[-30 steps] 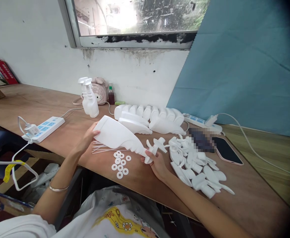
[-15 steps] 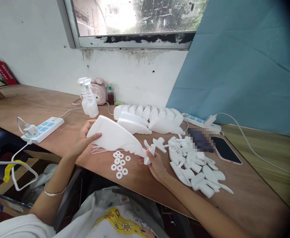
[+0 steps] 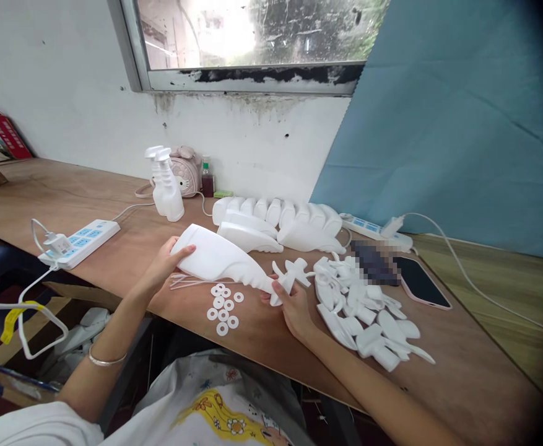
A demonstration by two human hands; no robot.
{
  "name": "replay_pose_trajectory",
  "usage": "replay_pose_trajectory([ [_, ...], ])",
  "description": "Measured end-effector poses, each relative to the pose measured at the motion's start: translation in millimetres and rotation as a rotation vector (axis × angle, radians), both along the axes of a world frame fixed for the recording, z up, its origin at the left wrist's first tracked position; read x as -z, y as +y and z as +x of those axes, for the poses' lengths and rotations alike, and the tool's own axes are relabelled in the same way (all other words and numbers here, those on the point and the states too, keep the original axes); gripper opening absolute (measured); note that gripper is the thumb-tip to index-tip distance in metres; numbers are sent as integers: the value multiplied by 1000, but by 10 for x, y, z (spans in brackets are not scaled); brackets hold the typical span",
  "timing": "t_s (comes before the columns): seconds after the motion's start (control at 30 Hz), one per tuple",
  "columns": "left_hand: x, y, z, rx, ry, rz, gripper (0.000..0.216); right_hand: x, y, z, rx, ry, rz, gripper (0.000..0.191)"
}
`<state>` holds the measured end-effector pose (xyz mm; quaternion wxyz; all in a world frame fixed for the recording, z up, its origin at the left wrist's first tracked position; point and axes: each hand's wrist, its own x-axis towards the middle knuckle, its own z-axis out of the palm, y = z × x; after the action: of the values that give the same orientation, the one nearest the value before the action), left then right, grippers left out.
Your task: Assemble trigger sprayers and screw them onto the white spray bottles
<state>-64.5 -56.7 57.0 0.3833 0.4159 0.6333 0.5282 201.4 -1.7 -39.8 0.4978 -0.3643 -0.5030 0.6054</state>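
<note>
Right hand (image 3: pixel 294 305) hides white bottle's (image 3: pixel 220 260) neck end.

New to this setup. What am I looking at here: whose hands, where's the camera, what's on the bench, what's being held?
There is no machine here: a person works with two bare hands, filmed by one camera worn on their head that looks forward and down. That is why the arms enter from the bottom edge.

The left hand grips the broad base of a white plastic bottle that lies on its side above the wooden bench. The right hand holds the bottle's neck end, where a white trigger sprayer head sits.

Under the bottle lie thin white tubes and a cluster of small white ring washers. To the right is a pile of loose sprayer parts and a phone. Behind are a row of empty bottles, two finished spray bottles and a power strip.
</note>
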Motion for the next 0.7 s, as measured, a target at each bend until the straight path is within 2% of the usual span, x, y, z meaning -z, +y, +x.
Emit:
replay_pose_trajectory([
  [0.3,78,7,-8,24,131,220,47,37,68,29,-66,83,-40,39],
  [0.5,87,12,-46,37,252,228,47,-16,38,13,-102,133,-85,42],
  [0.6,91,-2,-10,-123,564,293,60,-44,33,6,-87,135,-118,42],
  [0.67,97,-41,122,-242,923,435,73,-40,34,0,-79,130,-133,42],
  [0.7,104,-65,226,-229,1114,509,77,-31,33,-4,-80,122,-132,41],
])
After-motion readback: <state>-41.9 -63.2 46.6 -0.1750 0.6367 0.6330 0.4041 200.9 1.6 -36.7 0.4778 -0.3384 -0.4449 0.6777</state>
